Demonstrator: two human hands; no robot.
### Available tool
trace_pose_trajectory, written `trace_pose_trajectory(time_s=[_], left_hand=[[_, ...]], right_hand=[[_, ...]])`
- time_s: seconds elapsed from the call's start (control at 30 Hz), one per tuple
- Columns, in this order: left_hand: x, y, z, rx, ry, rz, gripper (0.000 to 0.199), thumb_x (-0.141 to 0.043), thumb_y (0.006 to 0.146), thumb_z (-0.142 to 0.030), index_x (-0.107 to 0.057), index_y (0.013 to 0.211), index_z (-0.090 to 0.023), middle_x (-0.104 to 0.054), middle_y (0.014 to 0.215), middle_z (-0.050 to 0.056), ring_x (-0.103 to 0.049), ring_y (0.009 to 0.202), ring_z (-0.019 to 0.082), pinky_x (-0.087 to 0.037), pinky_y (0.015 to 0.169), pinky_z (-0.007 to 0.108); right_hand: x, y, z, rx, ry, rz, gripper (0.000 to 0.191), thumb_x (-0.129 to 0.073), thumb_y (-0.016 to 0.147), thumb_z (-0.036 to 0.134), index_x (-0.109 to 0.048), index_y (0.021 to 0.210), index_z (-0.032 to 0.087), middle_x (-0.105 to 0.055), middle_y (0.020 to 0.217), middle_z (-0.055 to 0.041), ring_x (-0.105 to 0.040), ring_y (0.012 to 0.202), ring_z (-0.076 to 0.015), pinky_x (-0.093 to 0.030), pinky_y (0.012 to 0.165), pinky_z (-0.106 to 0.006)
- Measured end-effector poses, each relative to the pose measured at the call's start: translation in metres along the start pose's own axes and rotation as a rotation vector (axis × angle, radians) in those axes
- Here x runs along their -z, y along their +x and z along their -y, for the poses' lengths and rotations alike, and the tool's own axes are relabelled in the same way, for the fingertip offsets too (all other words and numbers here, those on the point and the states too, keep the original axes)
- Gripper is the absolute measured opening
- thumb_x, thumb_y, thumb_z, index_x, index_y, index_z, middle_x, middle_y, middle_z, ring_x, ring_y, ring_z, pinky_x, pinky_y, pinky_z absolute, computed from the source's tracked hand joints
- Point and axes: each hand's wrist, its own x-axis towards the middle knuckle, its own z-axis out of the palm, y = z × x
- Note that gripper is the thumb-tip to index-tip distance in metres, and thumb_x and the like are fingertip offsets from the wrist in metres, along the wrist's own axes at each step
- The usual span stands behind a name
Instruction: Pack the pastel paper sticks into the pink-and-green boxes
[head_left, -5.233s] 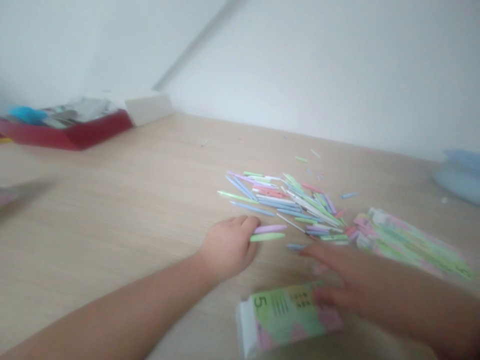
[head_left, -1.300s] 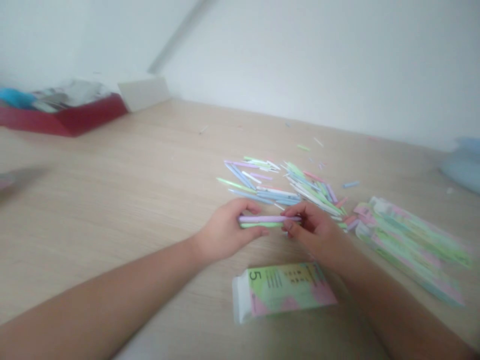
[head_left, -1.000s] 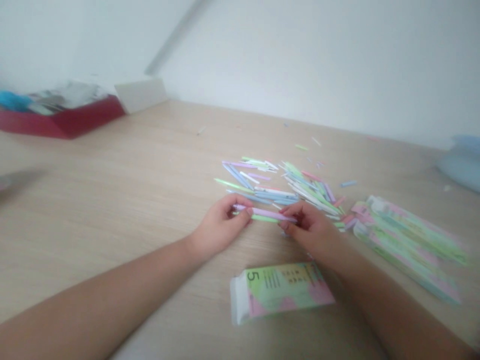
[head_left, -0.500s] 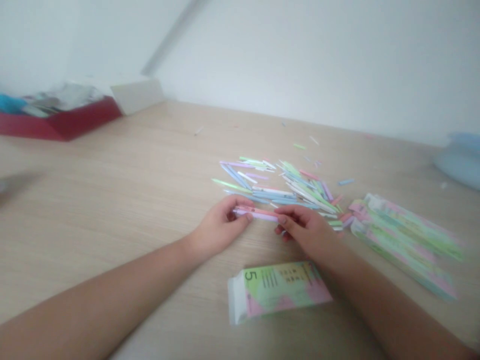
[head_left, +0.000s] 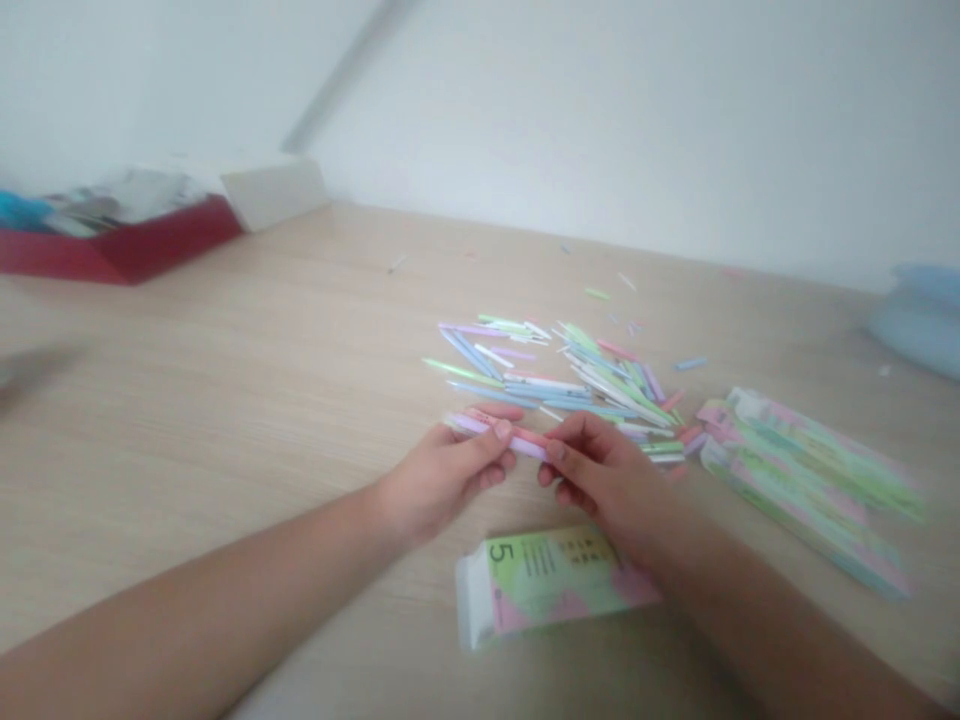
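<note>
My left hand (head_left: 450, 468) pinches a slim lilac stick (head_left: 469, 424) and a pink one (head_left: 530, 436) lying side by side, their left ends showing past its thumb. At their right ends, my right hand (head_left: 596, 460) grips the same two pen-like sticks between thumb and fingers. The pair is held a little above the table, tilted down to the right. Just beyond my hands lies a loose pile of pastel sticks (head_left: 570, 392) in blue, green, white, pink and lilac. A green and pink packet (head_left: 559, 585) printed with a 5 lies below my hands, partly covered by my right arm.
More green and pink packets (head_left: 817, 490) lie to the right. An open red box (head_left: 172, 238) with mixed contents stands at the back left. Small bits, such as a green piece (head_left: 598, 294), are scattered towards the wall. A pale blue object (head_left: 919, 318) sits at the right edge.
My left thumb and fingers have shifted right along the two sticks, so more of their left ends shows. The sticks have moved slightly left and down. Pile and packets stay put.
</note>
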Motion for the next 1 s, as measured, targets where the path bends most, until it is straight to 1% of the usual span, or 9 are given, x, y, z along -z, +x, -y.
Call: trace_pose_trajectory(time_s=[0.07, 0.17, 0.23, 0.33, 0.47, 0.6, 0.7, 0.87, 1.0], left_hand=[[-0.002, -0.001, 0.000, 0.006, -0.038, -0.030, 0.040, -0.092, 0.078, -0.044, -0.074, 0.098, -0.014, -0.071, 0.087, 0.003, -0.064, 0.073, 0.008, -0.056, 0.068, 0.015], [-0.003, 0.002, -0.004, -0.046, -0.044, -0.133, 0.027, -0.084, 0.087, -0.036, -0.074, 0.091, -0.011, -0.072, 0.089, 0.005, -0.067, 0.076, 0.010, -0.059, 0.070, 0.016], [-0.002, 0.006, -0.008, -0.084, -0.032, -0.204, 0.020, -0.077, 0.094, -0.031, -0.074, 0.093, -0.011, -0.072, 0.089, 0.005, -0.067, 0.072, 0.009, -0.059, 0.066, 0.015], [-0.001, 0.010, -0.014, -0.119, -0.019, -0.275, 0.014, -0.071, 0.098, -0.025, -0.074, 0.097, -0.012, -0.071, 0.084, 0.003, -0.065, 0.063, 0.008, -0.059, 0.060, 0.016], [0.000, 0.013, -0.019, -0.150, 0.000, -0.310, 0.011, -0.071, 0.098, -0.023, -0.073, 0.097, -0.012, -0.071, 0.080, 0.003, -0.065, 0.060, 0.008, -0.058, 0.056, 0.016], [0.003, 0.017, -0.022, -0.187, 0.012, -0.341, 0.015, -0.074, 0.095, -0.027, -0.072, 0.099, -0.012, -0.071, 0.079, 0.003, -0.065, 0.060, 0.009, -0.057, 0.056, 0.016], [0.007, 0.020, -0.024, -0.216, 0.021, -0.357, 0.019, -0.076, 0.094, -0.031, -0.071, 0.097, -0.012, -0.068, 0.075, 0.002, -0.063, 0.058, 0.009, -0.055, 0.053, 0.016], [0.009, 0.021, -0.025, -0.245, 0.021, -0.350, 0.020, -0.076, 0.093, -0.032, -0.071, 0.096, -0.012, -0.066, 0.073, 0.001, -0.061, 0.058, 0.009, -0.053, 0.053, 0.016], [0.007, 0.019, -0.026, -0.257, 0.020, -0.340, 0.019, -0.074, 0.094, -0.031, -0.070, 0.097, -0.013, -0.066, 0.075, 0.001, -0.061, 0.058, 0.008, -0.053, 0.053, 0.016]], right_hand=[[-0.002, 0.000, 0.001, 0.055, -0.104, 0.002, 0.037, -0.077, 0.090, 0.058, -0.065, 0.089, 0.023, -0.072, 0.081, 0.0005, -0.068, 0.073, -0.0152, -0.053, 0.064, -0.026], [0.006, 0.006, 0.003, 0.221, -0.353, -0.091, 0.042, -0.059, 0.101, 0.063, -0.070, 0.091, 0.023, -0.075, 0.091, -0.0028, -0.070, 0.084, -0.0188, -0.055, 0.074, -0.031], [0.014, 0.016, 0.002, 0.328, -0.608, -0.161, 0.038, -0.052, 0.106, 0.056, -0.072, 0.099, 0.024, -0.076, 0.095, -0.0029, -0.070, 0.085, -0.0188, -0.055, 0.075, -0.031], [0.024, 0.035, 0.000, 0.418, -0.945, -0.185, 0.021, -0.056, 0.105, 0.037, -0.071, 0.112, 0.024, -0.076, 0.104, -0.0041, -0.071, 0.093, -0.0202, -0.055, 0.082, -0.032], [0.023, 0.064, -0.002, 0.443, -1.127, -0.111, 0.022, -0.060, 0.101, 0.023, -0.071, 0.119, 0.018, -0.074, 0.119, -0.0108, -0.068, 0.111, -0.0252, -0.051, 0.099, -0.038], [0.014, 0.090, 0.000, 0.466, -1.306, 0.049, 0.025, -0.058, 0.099, 0.016, -0.071, 0.120, 0.015, -0.072, 0.124, -0.0140, -0.063, 0.118, -0.0276, -0.046, 0.106, -0.040], [0.008, 0.102, 0.001, 0.482, -1.425, 0.155, 0.025, -0.051, 0.102, 0.014, -0.069, 0.120, 0.013, -0.069, 0.126, -0.0156, -0.060, 0.120, -0.0282, -0.042, 0.110, -0.042], [0.005, 0.102, 0.005, 0.443, -1.556, 0.220, 0.029, -0.041, 0.105, 0.012, -0.065, 0.121, 0.011, -0.066, 0.128, -0.0191, -0.057, 0.122, -0.0297, -0.042, 0.108, -0.044], [0.004, 0.089, 0.009, 0.410, -1.568, 0.199, 0.030, -0.041, 0.106, 0.013, -0.064, 0.125, 0.017, -0.068, 0.127, -0.0161, -0.061, 0.119, -0.0281, -0.044, 0.104, -0.040]])
